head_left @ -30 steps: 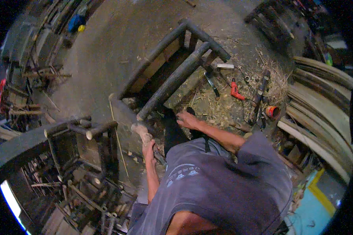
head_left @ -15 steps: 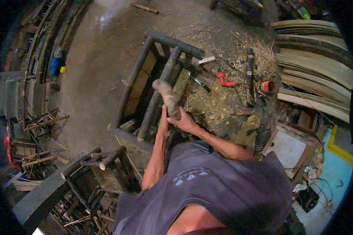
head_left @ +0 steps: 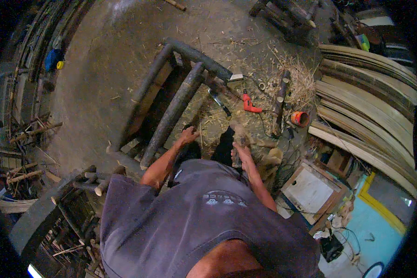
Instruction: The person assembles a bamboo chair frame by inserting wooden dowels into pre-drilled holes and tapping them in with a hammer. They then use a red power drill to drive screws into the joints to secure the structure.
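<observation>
Right hand [head_left: 242, 154]: closed around a knobby pale wooden piece [head_left: 239, 134], held upright beside the right thigh.
Wooden piece: in the right hand's grip, over the shavings-strewn floor; its upper end is blurred and seems to be the thicker one.
Left hand [head_left: 188, 135]: holding nothing, fingers loosely spread, near the lower part of the log frame.
Log frame [head_left: 173, 114]: dark, bark-covered, lying aslant on the floor [head_left: 90, 92] ahead and to the left.
Shirt [head_left: 204, 227]: grey-purple, with a chest print [head_left: 224, 200] of three small pale emblems and a curved line of lettering.
Red drill [head_left: 250, 103]: on the floor among shavings, its cord trailing right; any marking is too small to read.
Bladed tool [head_left: 219, 103]: lying between the log frame and the red drill.
Orange tin [head_left: 300, 119]: on its side, mouth facing right, near a dark log [head_left: 280, 104].
Straw heap [head_left: 301, 81]: beyond the orange tin.
Boards [head_left: 363, 111]: long, pale, stacked at the right.
</observation>
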Demonstrator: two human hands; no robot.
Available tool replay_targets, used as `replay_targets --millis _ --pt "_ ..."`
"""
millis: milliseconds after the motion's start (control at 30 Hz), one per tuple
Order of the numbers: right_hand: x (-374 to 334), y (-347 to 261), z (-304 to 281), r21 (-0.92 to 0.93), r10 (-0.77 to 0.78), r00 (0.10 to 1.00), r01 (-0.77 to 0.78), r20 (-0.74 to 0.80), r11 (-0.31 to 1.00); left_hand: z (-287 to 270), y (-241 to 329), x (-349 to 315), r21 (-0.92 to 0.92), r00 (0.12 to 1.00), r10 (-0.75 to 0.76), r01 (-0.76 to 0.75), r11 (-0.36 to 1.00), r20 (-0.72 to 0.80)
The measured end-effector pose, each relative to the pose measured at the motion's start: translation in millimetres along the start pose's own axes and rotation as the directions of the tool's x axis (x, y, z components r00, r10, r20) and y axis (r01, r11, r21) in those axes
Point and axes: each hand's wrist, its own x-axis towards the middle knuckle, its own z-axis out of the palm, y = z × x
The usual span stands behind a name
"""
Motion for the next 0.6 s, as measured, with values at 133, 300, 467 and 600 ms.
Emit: replay_targets --millis 133,300,467,600 --pt "20.4 -21.1 -45.2 0.109 -0.063 0.996 0.056 0.059 0.992 16.7 -19.5 17.9 0.073 0.999 -0.027 0.031 0.997 -0.046" --pt "72.9 -81.3 -97.4 -0.073 -0.009 0.971 0.027 0.237 0.997 96.7 -76.2 1.7 -0.021 0.949 -0.192 0.193 0.981 -0.250" --pt "106.6 -142.8 -155.2 -0.109 -0.032 0.963 0.063 0.267 0.992 168.6 -19.2 -47.0 -0.205 0.830 -0.403 0.348 0.915 -0.387" --pt "168.5 -165.6 -206.6 -0.205 0.049 0.967 0.003 0.249 0.979 195.7 33.1 -57.2 -0.219 0.820 -0.467 0.414 0.883 -0.332"
